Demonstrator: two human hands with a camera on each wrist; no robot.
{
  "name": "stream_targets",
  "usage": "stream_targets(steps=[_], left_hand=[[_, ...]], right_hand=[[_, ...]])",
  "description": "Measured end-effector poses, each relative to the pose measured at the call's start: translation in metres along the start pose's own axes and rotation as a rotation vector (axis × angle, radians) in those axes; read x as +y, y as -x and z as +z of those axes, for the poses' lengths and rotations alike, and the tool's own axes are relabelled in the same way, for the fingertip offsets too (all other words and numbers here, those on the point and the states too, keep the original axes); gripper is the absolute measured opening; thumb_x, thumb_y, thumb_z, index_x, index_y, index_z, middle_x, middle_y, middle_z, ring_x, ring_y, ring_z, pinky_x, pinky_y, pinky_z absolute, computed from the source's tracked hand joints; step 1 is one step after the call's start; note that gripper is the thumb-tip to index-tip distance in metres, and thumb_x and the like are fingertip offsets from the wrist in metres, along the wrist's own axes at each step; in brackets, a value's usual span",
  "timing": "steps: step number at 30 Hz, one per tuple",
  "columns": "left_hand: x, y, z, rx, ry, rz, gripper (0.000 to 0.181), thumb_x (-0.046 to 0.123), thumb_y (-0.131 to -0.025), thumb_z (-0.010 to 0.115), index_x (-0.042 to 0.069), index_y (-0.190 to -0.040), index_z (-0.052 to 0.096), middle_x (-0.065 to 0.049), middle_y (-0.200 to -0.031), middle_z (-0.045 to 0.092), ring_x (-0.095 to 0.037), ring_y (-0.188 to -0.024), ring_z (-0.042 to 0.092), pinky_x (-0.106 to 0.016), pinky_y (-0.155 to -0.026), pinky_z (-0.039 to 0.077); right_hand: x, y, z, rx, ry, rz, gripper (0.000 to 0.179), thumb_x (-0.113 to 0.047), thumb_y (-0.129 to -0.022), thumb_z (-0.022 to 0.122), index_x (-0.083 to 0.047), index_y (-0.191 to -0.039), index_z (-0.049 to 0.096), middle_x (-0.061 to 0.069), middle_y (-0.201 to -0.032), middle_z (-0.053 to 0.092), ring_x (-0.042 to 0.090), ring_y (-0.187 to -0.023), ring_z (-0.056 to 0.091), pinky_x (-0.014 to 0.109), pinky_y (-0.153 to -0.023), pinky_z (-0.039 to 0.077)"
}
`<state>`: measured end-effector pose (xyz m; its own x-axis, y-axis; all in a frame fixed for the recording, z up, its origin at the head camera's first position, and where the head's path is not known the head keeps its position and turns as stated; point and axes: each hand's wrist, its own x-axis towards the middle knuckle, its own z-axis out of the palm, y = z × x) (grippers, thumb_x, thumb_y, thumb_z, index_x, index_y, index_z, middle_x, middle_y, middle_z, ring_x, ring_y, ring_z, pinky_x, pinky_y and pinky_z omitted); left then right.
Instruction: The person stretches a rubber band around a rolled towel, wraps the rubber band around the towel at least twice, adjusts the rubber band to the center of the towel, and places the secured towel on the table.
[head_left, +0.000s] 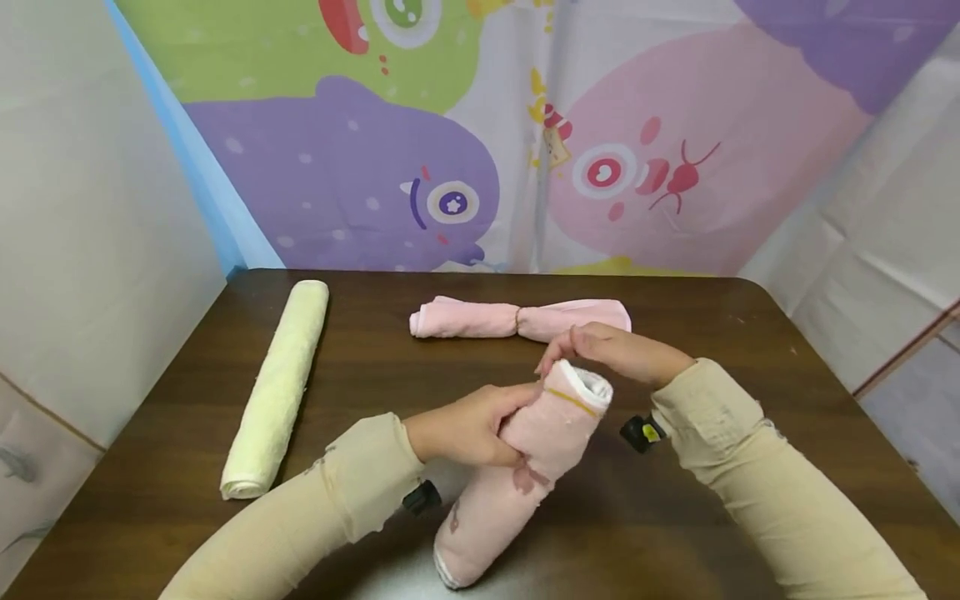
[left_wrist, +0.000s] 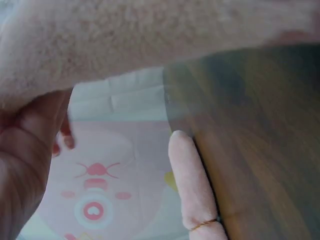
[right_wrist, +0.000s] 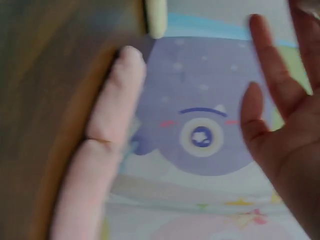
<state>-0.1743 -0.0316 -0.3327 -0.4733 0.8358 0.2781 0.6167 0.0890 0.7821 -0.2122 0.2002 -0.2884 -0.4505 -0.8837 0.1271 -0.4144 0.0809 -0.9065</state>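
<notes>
A rolled pale pink towel (head_left: 495, 512) with a darker printed pattern stands tilted over the near middle of the table. My left hand (head_left: 468, 423) grips its upper half, thumb and fingers around the roll. Close below the white-edged top end, a yellow rubber band (head_left: 574, 402) crosses the towel. Behind that end is my right hand (head_left: 615, 350), its fingers loosely bent near the rim. The right wrist view shows the fingers of this hand (right_wrist: 295, 125) spread apart, holding nothing. In the left wrist view the gripped towel (left_wrist: 150, 35) fills the top.
Farther back lies another pink rolled towel (head_left: 468, 320), cinched at its middle by a thin band (head_left: 517, 320). A pale yellow rolled towel (head_left: 277, 392) lies lengthwise on the left of the dark wooden table (head_left: 360, 367). A cartoon-print cloth (head_left: 300, 183) hangs behind.
</notes>
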Motion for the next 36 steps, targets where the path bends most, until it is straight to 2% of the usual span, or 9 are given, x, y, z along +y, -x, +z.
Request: stream_targets(steps=[4,9,12,15,16,19,22,30,36], left_hand=[[0.0,0.001,0.002,0.149,0.121,-0.084,0.074,-0.01,-0.066,0.062,-0.002,-0.137,0.042,-0.017,-0.113,0.061,-0.012,-0.093,0.059,-0.025,-0.083,0.049],[-0.001,-0.002,0.003,0.274,0.165,-0.196,0.092,-0.011,-0.064,0.061,0.002,-0.149,0.028,-0.018,-0.137,0.049,-0.019,-0.106,0.053,-0.026,-0.09,0.044],[0.001,-0.002,0.003,0.313,0.157,-0.242,0.096,-0.011,-0.064,0.061,0.004,-0.151,0.024,-0.017,-0.145,0.04,-0.022,-0.109,0.052,-0.027,-0.091,0.043],[0.001,-0.002,0.004,0.354,0.136,-0.271,0.097,-0.011,-0.064,0.061,0.006,-0.151,0.024,-0.017,-0.146,0.039,-0.024,-0.106,0.053,-0.028,-0.088,0.045],[0.001,-0.002,0.004,0.367,0.128,-0.278,0.098,-0.011,-0.064,0.062,0.008,-0.152,0.023,-0.016,-0.147,0.038,-0.024,-0.106,0.053,-0.029,-0.089,0.044],[0.0,-0.002,0.003,0.407,0.081,-0.287,0.101,-0.009,-0.064,0.064,0.01,-0.153,0.02,-0.013,-0.15,0.034,-0.025,-0.111,0.049,-0.033,-0.093,0.043],[0.0,-0.002,0.002,0.437,0.059,-0.281,0.103,-0.008,-0.063,0.065,0.011,-0.153,0.02,-0.013,-0.151,0.034,-0.026,-0.112,0.048,-0.036,-0.094,0.042],[-0.002,-0.003,0.005,0.474,0.201,-0.209,0.093,-0.007,-0.071,0.07,0.001,-0.15,0.022,-0.019,-0.148,0.034,-0.027,-0.117,0.046,-0.035,-0.097,0.041],[-0.003,-0.007,0.014,0.708,0.178,-0.277,0.069,0.001,-0.08,0.071,0.002,-0.142,0.042,-0.021,-0.131,0.054,-0.029,-0.104,0.056,-0.037,-0.088,0.049]], right_hand=[[0.019,0.015,0.014,0.316,-0.054,-0.036,0.053,-0.056,-0.096,0.04,-0.008,-0.108,0.059,-0.007,-0.104,0.063,0.007,-0.096,0.056,0.021,-0.08,0.046],[0.026,0.016,0.037,0.766,0.02,-0.111,0.064,-0.043,-0.078,0.077,0.007,-0.096,0.043,-0.004,-0.089,0.054,0.005,-0.08,0.052,0.017,-0.07,0.042],[0.026,0.011,0.048,0.951,0.212,-0.069,0.06,-0.024,-0.067,0.088,0.008,-0.088,0.042,-0.003,-0.081,0.051,0.005,-0.073,0.052,0.016,-0.066,0.043],[0.027,0.005,0.058,1.052,0.426,-0.028,0.043,-0.008,-0.068,0.085,0.003,-0.083,0.047,-0.001,-0.071,0.052,0.005,-0.064,0.051,0.017,-0.059,0.043],[0.028,0.003,0.061,1.072,0.498,-0.033,0.038,-0.007,-0.07,0.083,0.003,-0.083,0.049,0.0,-0.067,0.053,0.007,-0.061,0.051,0.019,-0.058,0.042],[0.03,-0.002,0.064,1.113,0.673,-0.084,0.043,-0.035,-0.08,0.077,0.002,-0.083,0.055,0.004,-0.061,0.056,0.013,-0.057,0.052,0.028,-0.067,0.039],[0.03,-0.003,0.064,1.107,0.741,-0.177,0.057,-0.056,-0.085,0.061,0.001,-0.079,0.059,0.008,-0.064,0.059,0.021,-0.062,0.053,0.033,-0.076,0.032],[0.032,-0.004,0.065,0.888,0.714,-0.451,0.043,-0.036,-0.094,0.058,0.002,-0.076,0.064,0.013,-0.076,0.063,0.025,-0.076,0.055,0.024,-0.076,0.042],[0.036,-0.008,0.066,0.89,0.635,-0.449,0.036,-0.028,-0.092,0.063,0.004,-0.078,0.064,0.016,-0.078,0.064,0.021,-0.079,0.06,0.017,-0.08,0.045]])
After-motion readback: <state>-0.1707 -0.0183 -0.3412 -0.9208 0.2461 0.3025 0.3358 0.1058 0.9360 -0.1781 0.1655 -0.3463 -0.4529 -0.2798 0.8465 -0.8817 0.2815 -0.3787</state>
